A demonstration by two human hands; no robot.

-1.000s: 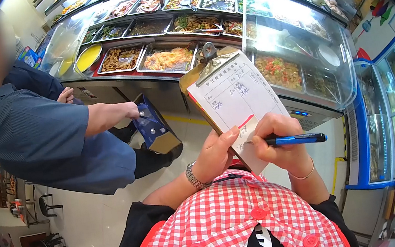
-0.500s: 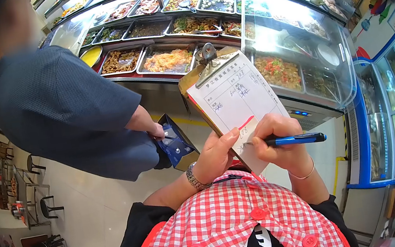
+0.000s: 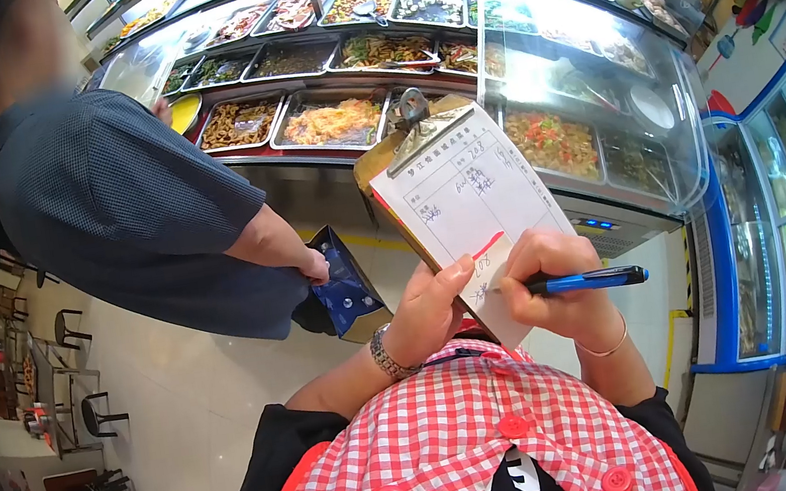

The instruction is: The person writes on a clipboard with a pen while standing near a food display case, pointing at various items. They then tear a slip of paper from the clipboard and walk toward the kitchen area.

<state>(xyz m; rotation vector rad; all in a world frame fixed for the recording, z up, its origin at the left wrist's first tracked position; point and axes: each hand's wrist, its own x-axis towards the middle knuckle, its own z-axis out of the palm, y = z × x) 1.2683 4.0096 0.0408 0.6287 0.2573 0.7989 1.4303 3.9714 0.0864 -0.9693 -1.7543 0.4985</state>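
Observation:
My left hand (image 3: 429, 311) is closed around the lower left edge of a clipboard (image 3: 381, 172), its thumb lying on top of the paper. A printed form (image 3: 452, 202) with handwriting sits under the clip, and a smaller slip with a red stroke and "208" lies over its lower part. In my right hand (image 3: 559, 282) is a blue and black pen (image 3: 599, 279), gripped between thumb and fingers, with its tip at the slip below the number. Fresh handwritten marks show beside the tip. The clipboard is tilted in front of my checked apron (image 3: 438, 420).
To my left a person in a dark shirt (image 3: 123, 183) holds a blue box-like bag (image 3: 347, 287). Ahead stands a glass-fronted food counter with several metal trays (image 3: 330, 119). A blue-framed display fridge (image 3: 781, 221) is at right; chairs (image 3: 100, 412) stand at far left.
The pen has added more strokes to the slip, my right hand shifting only slightly. The person at left has leaned a little, and their other hand now shows near the yellow dish.

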